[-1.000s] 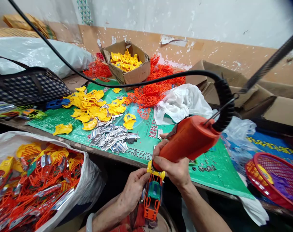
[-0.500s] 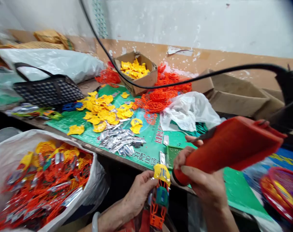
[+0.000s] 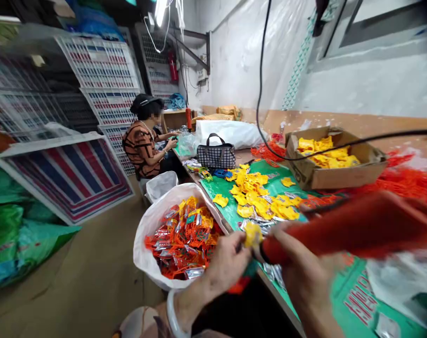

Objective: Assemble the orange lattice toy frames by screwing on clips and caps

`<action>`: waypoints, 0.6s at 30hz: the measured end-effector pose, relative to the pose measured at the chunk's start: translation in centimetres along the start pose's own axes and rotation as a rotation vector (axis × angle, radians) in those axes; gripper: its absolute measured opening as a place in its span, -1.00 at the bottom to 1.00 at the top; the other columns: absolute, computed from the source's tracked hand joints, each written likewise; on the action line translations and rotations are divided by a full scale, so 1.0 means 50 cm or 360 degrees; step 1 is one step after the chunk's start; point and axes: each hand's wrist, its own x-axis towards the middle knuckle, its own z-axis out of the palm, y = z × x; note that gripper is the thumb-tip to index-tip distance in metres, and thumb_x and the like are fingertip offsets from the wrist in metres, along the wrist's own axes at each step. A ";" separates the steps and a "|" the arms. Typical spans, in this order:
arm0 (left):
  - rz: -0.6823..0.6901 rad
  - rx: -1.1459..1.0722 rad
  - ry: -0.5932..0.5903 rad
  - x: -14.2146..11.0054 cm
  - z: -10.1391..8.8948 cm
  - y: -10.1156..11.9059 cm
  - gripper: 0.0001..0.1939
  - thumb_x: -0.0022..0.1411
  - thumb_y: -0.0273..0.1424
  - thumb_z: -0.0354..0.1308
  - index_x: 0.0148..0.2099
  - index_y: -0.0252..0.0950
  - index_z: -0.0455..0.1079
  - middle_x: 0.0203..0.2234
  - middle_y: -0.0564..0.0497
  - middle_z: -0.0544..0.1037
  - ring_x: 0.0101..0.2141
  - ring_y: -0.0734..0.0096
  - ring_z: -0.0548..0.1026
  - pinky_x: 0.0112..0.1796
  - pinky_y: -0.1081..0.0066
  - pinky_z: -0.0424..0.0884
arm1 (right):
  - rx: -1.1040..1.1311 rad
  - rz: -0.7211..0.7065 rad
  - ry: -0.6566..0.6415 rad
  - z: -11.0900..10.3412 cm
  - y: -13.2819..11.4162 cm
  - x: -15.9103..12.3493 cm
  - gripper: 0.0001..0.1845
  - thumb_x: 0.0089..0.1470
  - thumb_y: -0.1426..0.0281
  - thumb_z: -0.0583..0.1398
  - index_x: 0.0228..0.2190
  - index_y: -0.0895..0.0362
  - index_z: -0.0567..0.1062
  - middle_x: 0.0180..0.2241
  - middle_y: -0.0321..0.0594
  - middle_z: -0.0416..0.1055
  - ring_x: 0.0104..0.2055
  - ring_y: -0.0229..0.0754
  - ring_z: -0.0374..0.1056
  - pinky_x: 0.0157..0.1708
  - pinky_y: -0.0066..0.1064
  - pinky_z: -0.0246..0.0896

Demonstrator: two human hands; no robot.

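My left hand [image 3: 227, 263], with a pale bangle on its wrist, pinches a small plastic toy car body [image 3: 253, 234] with a yellow top and orange and green parts below. Closed around an orange electric screwdriver [image 3: 326, 230] is my right hand [image 3: 301, 267]; motion blurs both. The tool's nose meets or nearly meets the yellow top; exact contact is unclear. Left of my hands, a white sack [image 3: 146, 244] holds many orange-and-yellow assembled pieces [image 3: 185, 234]. Yellow shells [image 3: 252, 188] lie heaped on the green-covered table [image 3: 217, 185], beside silvery strips partly hidden by my hands.
A cardboard box [image 3: 340, 178] of yellow shells stands near the wall, with orange plastic frames [image 3: 410, 183] around it. Further back are a checked handbag [image 3: 216, 156] and a seated co-worker [image 3: 146, 141]. A black cable [image 3: 261, 94] hangs over the table. Crates [image 3: 108, 70] are stacked at left.
My view has swung left and up, bringing the co-worker and crates into sight. Both hands still hold the toy car body and the screwdriver, which are now close together.
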 end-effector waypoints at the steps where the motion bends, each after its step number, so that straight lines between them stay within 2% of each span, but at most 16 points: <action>1: 0.0113 0.0361 0.0191 0.015 -0.030 0.000 -0.75 0.23 -0.35 0.08 -0.12 -0.32 0.52 -0.27 -0.03 0.62 -0.30 0.29 0.52 -0.27 0.45 0.37 | 0.0008 -0.0014 0.0089 0.048 0.007 0.009 -0.81 -0.29 0.43 0.39 -0.52 0.14 0.51 -0.54 -0.31 0.46 -0.53 -0.23 0.35 -0.43 -0.35 0.34; 2: 0.0160 0.0741 0.0341 0.028 -0.057 -0.005 -0.76 0.24 -0.37 0.06 -0.12 -0.28 0.50 -0.28 -0.02 0.62 -0.30 0.31 0.53 -0.25 0.46 0.38 | 0.0011 -0.0001 0.0090 0.091 0.015 0.017 -0.82 -0.32 0.44 0.39 -0.56 0.14 0.50 -0.56 -0.32 0.44 -0.54 -0.24 0.34 -0.45 -0.37 0.32; 4: 0.0138 0.0947 0.0491 0.049 -0.102 -0.029 -0.73 0.25 -0.41 0.03 -0.05 -0.30 0.46 -0.18 -0.13 0.59 -0.17 0.20 0.53 -0.13 0.37 0.36 | 0.0007 0.0144 0.0000 0.157 0.031 0.027 -0.85 -0.34 0.40 0.35 -0.64 0.13 0.47 -0.63 -0.35 0.39 -0.58 -0.25 0.30 -0.51 -0.39 0.29; 7: 0.0025 0.1181 0.0598 0.073 -0.141 -0.093 -0.66 0.28 -0.49 -0.13 -0.02 -0.38 0.40 -0.12 -0.29 0.53 -0.08 0.03 0.49 -0.06 0.19 0.33 | -0.0074 0.0178 -0.0002 0.190 0.049 0.033 -0.85 -0.34 0.35 0.32 -0.63 0.14 0.47 -0.67 -0.34 0.38 -0.61 -0.24 0.28 -0.55 -0.38 0.26; 8: -0.0014 0.1245 0.0583 0.082 -0.145 -0.119 -0.65 0.28 -0.50 -0.15 -0.02 -0.39 0.39 -0.12 -0.32 0.52 -0.07 -0.01 0.48 -0.06 0.15 0.32 | -0.0100 0.0166 0.0021 0.187 0.053 0.035 -0.85 -0.34 0.35 0.31 -0.62 0.14 0.47 -0.66 -0.33 0.39 -0.60 -0.23 0.29 -0.54 -0.38 0.28; 10: -0.0055 0.1351 0.0438 0.100 -0.136 -0.170 -0.66 0.24 -0.52 -0.12 -0.02 -0.40 0.38 -0.12 -0.33 0.52 -0.06 -0.04 0.47 -0.06 0.11 0.32 | -0.0151 0.0148 0.0065 0.167 0.057 0.040 -0.84 -0.35 0.35 0.30 -0.61 0.14 0.47 -0.64 -0.33 0.40 -0.59 -0.22 0.31 -0.51 -0.37 0.30; 12: -0.0062 0.1447 0.0234 0.114 -0.110 -0.213 -0.67 0.19 -0.52 -0.05 -0.03 -0.45 0.40 -0.09 -0.36 0.52 -0.06 -0.06 0.47 -0.05 0.12 0.32 | -0.0193 0.0142 0.0126 0.138 0.057 0.048 -0.84 -0.34 0.35 0.29 -0.61 0.15 0.46 -0.64 -0.33 0.39 -0.58 -0.23 0.30 -0.51 -0.37 0.30; 13: -0.0072 0.1501 0.0168 0.117 -0.094 -0.229 -0.63 0.19 -0.52 -0.05 0.01 -0.47 0.39 -0.01 -0.39 0.48 -0.03 -0.09 0.45 -0.04 0.09 0.31 | -0.0209 0.0143 0.0162 0.122 0.054 0.052 -0.85 -0.34 0.35 0.29 -0.61 0.15 0.46 -0.64 -0.34 0.39 -0.59 -0.23 0.30 -0.51 -0.38 0.29; 16: -0.0144 0.1678 0.0012 0.119 -0.054 -0.257 -0.58 0.24 -0.48 -0.09 0.05 -0.59 0.37 0.17 -0.56 0.27 0.05 -0.27 0.37 -0.06 -0.04 0.29 | -0.0237 0.0142 0.0273 0.067 0.037 0.058 -0.84 -0.32 0.35 0.28 -0.59 0.16 0.46 -0.63 -0.34 0.38 -0.58 -0.25 0.29 -0.52 -0.39 0.27; 18: -0.0169 0.1771 -0.0101 0.125 -0.045 -0.264 -0.62 0.26 -0.43 -0.09 -0.04 -0.53 0.45 0.22 -0.50 0.24 0.10 -0.26 0.32 -0.03 -0.02 0.28 | -0.0256 0.0133 0.0330 0.024 0.018 0.054 -0.84 -0.32 0.36 0.29 -0.59 0.17 0.46 -0.63 -0.33 0.38 -0.58 -0.26 0.28 -0.52 -0.40 0.25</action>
